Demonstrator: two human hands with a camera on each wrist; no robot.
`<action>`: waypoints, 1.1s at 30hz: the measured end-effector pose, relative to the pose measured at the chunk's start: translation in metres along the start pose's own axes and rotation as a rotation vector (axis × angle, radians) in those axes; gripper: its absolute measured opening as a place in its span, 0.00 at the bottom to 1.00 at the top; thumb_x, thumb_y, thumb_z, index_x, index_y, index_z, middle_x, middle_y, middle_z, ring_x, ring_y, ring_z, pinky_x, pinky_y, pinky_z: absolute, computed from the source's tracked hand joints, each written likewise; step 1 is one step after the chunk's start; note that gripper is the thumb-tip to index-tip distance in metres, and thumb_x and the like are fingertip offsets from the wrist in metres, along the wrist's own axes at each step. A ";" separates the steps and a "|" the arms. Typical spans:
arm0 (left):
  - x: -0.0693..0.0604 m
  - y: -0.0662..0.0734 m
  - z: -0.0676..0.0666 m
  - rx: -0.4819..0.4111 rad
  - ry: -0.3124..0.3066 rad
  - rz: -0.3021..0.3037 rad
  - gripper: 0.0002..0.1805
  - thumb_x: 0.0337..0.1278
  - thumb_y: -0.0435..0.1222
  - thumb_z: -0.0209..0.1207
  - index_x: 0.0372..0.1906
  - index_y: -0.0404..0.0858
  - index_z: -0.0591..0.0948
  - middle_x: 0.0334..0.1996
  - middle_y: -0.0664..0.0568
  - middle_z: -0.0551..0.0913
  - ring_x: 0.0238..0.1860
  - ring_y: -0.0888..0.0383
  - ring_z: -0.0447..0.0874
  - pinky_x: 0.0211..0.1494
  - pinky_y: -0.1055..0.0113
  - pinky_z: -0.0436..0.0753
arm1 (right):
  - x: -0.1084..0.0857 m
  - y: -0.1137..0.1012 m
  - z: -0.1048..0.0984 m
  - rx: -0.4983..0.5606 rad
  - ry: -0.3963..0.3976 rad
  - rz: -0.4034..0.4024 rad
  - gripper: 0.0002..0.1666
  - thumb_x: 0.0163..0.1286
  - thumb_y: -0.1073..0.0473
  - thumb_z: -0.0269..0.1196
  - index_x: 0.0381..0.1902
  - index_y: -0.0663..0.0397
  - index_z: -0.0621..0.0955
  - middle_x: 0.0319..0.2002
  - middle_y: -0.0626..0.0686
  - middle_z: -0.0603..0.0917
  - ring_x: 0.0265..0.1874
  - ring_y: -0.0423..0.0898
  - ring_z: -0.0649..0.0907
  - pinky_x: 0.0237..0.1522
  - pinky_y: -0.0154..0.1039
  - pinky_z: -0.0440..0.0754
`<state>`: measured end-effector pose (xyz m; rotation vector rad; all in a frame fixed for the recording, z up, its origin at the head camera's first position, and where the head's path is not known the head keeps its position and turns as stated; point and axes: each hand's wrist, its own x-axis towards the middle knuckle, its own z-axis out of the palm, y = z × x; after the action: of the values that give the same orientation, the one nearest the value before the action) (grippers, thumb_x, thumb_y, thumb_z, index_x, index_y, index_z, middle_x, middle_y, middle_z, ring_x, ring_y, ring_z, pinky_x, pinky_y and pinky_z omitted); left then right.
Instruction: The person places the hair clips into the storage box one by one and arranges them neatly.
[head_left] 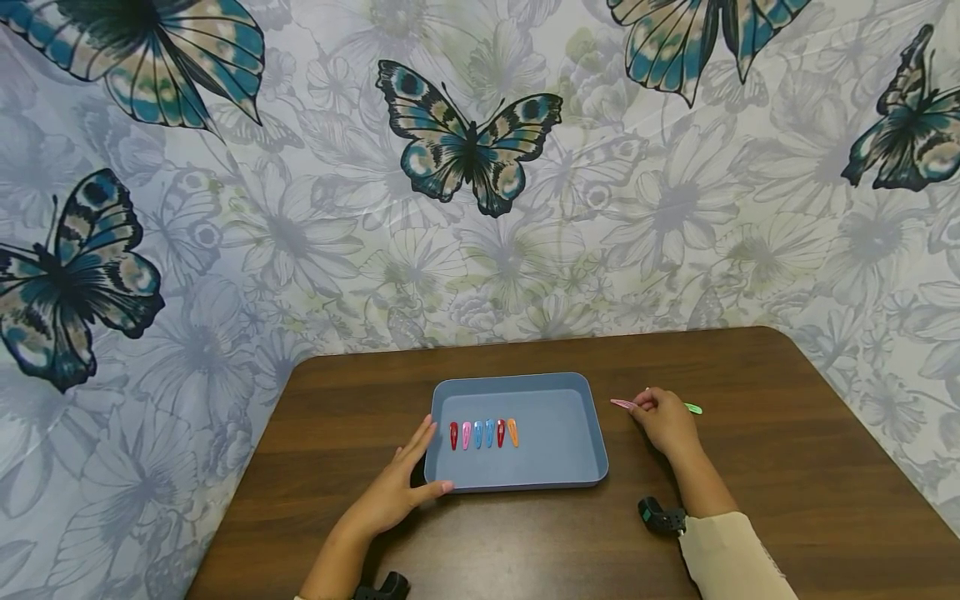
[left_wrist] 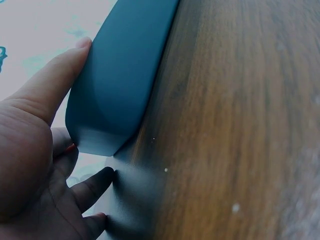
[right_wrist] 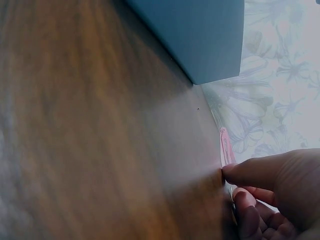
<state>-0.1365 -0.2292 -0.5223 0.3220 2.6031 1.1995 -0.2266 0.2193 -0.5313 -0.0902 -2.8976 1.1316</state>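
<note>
A blue-grey tray [head_left: 558, 442] holds a row of snap hair clips in its left half: a red clip [head_left: 453, 436], a pink clip [head_left: 466, 435], two blue clips [head_left: 483, 433], another red clip [head_left: 501, 432] and an orange clip [head_left: 513, 432]. My left hand [head_left: 390, 493] rests against the tray's left corner, thumb on the near rim and fingers along the side. Right of the tray, my right hand [head_left: 667, 425] pinches a pink hair clip [right_wrist: 226, 145] between thumb and fingers. A green hair clip [head_left: 693, 408] pokes out behind that hand; whether the fingers touch it I cannot tell.
The brown wooden table [head_left: 525, 542] has rounded far corners and meets a wall covering [head_left: 510, 275] printed with butterflies and flowers. Dark bands [head_left: 662, 517] with camera-like units sit on both wrists. Bare wood surrounds the tray.
</note>
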 end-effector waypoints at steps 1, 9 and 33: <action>0.000 0.000 0.000 0.000 0.001 0.000 0.55 0.59 0.56 0.66 0.83 0.54 0.46 0.84 0.61 0.37 0.83 0.42 0.36 0.80 0.34 0.32 | 0.000 0.000 0.000 -0.001 0.001 0.000 0.10 0.71 0.59 0.65 0.39 0.62 0.83 0.34 0.58 0.83 0.33 0.50 0.81 0.33 0.39 0.75; 0.001 0.000 0.001 -0.012 0.004 -0.006 0.55 0.59 0.56 0.66 0.83 0.54 0.46 0.84 0.62 0.37 0.83 0.41 0.36 0.80 0.34 0.32 | 0.000 0.000 -0.001 0.044 -0.009 0.018 0.09 0.71 0.58 0.64 0.40 0.60 0.83 0.34 0.57 0.84 0.32 0.48 0.80 0.33 0.38 0.73; 0.000 0.000 0.000 -0.017 0.005 0.000 0.54 0.60 0.55 0.67 0.83 0.53 0.47 0.84 0.61 0.37 0.84 0.44 0.36 0.80 0.34 0.31 | -0.001 -0.009 -0.002 0.283 0.058 0.048 0.11 0.74 0.56 0.61 0.45 0.58 0.81 0.35 0.53 0.87 0.33 0.42 0.83 0.35 0.32 0.78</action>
<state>-0.1368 -0.2293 -0.5224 0.3163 2.5962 1.2234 -0.2261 0.2139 -0.5232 -0.1821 -2.6660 1.5057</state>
